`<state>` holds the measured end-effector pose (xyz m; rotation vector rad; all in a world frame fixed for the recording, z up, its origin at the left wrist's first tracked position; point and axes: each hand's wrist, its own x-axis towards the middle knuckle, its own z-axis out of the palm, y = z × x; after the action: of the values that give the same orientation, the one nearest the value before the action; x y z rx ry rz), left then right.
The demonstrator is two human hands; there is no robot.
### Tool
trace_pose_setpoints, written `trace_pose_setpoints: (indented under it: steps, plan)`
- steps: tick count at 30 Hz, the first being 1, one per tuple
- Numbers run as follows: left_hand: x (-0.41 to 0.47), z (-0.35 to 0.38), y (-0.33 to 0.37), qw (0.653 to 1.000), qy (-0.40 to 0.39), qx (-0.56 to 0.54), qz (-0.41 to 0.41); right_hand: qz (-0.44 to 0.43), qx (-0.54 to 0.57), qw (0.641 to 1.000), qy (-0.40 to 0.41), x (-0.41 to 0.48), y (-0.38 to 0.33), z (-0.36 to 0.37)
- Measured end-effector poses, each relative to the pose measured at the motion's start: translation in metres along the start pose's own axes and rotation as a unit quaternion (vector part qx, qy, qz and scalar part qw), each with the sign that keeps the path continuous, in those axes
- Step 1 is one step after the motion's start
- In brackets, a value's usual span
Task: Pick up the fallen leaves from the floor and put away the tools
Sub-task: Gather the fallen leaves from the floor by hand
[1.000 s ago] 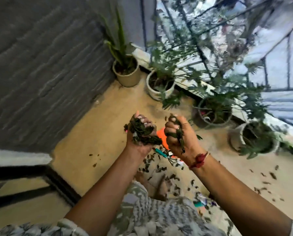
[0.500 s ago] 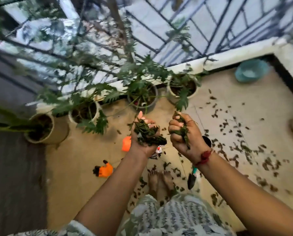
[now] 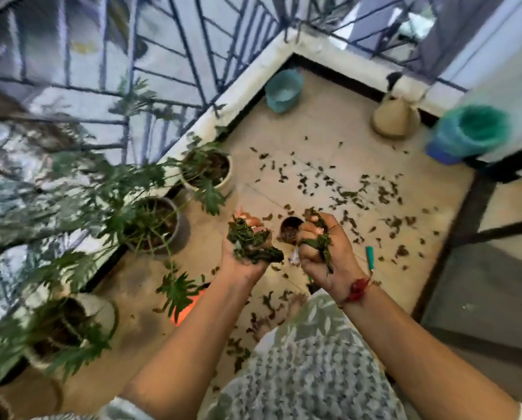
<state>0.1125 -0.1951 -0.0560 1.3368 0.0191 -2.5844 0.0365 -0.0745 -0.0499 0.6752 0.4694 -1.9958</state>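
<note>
My left hand (image 3: 243,256) is cupped palm up around a heap of green leaves (image 3: 250,241). My right hand (image 3: 326,253) grips a second bunch of leaves (image 3: 319,242), some hanging out below the fist. Both hands are raised side by side over the balcony floor. Many fallen leaves (image 3: 344,192) lie scattered on the beige tiles beyond and beneath the hands. A teal-handled tool (image 3: 369,257) lies on the floor right of my right hand. An orange tool (image 3: 187,307) shows partly under a plant leaf near my left forearm.
Potted plants (image 3: 150,225) line the railing on the left. A blue bin with a green liner (image 3: 466,133) stands at the far right. A teal bucket (image 3: 282,90) and a beige jug (image 3: 394,116) sit in the far corner. A small dark pot (image 3: 290,227) stands between my hands.
The view has swung to the right, bringing the lined bin, the jug and the corner into sight. Both hands still hold their leaves in the same raised pose.
</note>
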Motion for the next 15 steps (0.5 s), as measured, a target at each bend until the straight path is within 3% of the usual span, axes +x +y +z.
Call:
trace_pose_setpoints:
  steps: [8,12,15]
  plan:
    - [0.025,0.046,-0.038,0.993,-0.079,0.032,-0.084,-0.106,0.075,0.991,0.022,-0.019,-0.064,-0.007]
    - [0.046,0.07,-0.054,0.987,-0.09,0.089,-0.097,-0.127,0.07,0.988,0.047,-0.007,-0.102,-0.012]
    - [0.074,0.091,-0.069,0.987,-0.055,0.118,-0.096,-0.144,0.102,0.983,0.047,0.012,-0.134,-0.021]
